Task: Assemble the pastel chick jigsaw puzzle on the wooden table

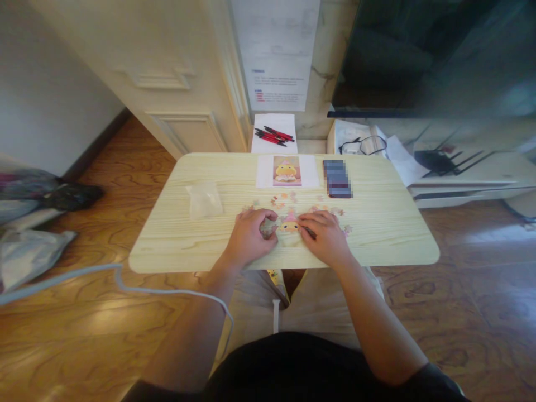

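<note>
A partly joined jigsaw puzzle (288, 224) with a yellow face and a pink top lies flat on the table between my hands. My left hand (252, 234) rests at its left, curved, with a gap between thumb and index finger and nothing visible held there. On the other side, my right hand (324, 234) has its thumb and index finger drawn together at the puzzle's right edge; whatever they grip is hidden. Loose jigsaw pieces (285, 196) are scattered beyond the puzzle, and some lie partly under both hands.
On the pale wooden table (167, 240) are a reference picture (287, 171) on white paper, a phone (337, 178) and a clear plastic bag (205, 200). Behind the table, red pens (274, 136) lie on paper. A pale cable (167, 291) crosses my left forearm.
</note>
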The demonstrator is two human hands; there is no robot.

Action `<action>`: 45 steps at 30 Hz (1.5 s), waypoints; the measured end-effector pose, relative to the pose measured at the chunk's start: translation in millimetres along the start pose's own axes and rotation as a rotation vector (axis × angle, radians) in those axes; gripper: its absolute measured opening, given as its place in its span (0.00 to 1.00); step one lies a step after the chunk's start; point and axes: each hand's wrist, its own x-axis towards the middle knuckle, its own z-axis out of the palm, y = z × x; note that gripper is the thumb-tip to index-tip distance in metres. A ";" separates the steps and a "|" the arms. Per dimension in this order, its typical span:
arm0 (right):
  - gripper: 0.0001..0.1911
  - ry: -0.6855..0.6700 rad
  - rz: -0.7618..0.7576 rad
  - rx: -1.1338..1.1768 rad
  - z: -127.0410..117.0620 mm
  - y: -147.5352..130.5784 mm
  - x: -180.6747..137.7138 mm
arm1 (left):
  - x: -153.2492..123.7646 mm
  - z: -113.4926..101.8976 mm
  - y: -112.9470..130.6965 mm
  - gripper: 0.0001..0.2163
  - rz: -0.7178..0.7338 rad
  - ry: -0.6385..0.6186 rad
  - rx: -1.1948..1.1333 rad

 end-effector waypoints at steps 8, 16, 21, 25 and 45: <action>0.11 -0.006 0.013 0.012 -2.3 -3.2 -0.2 | 0.5 0.7 2.2 0.13 -0.009 -0.011 -0.015; 0.10 -0.009 0.015 0.006 -1.4 -2.2 -0.2 | 0.8 0.1 1.1 0.11 -0.006 -0.014 -0.063; 0.10 -0.012 0.012 0.005 -2.0 -2.6 0.4 | 0.3 1.3 -0.2 0.09 -0.004 -0.011 -0.060; 0.10 -0.008 0.008 0.004 -2.6 -3.3 0.5 | 0.7 2.9 -0.4 0.09 -0.004 -0.008 -0.022; 0.11 -0.008 0.005 0.015 -4.0 -4.2 1.1 | -0.2 2.7 -2.9 0.05 0.090 -0.025 -0.042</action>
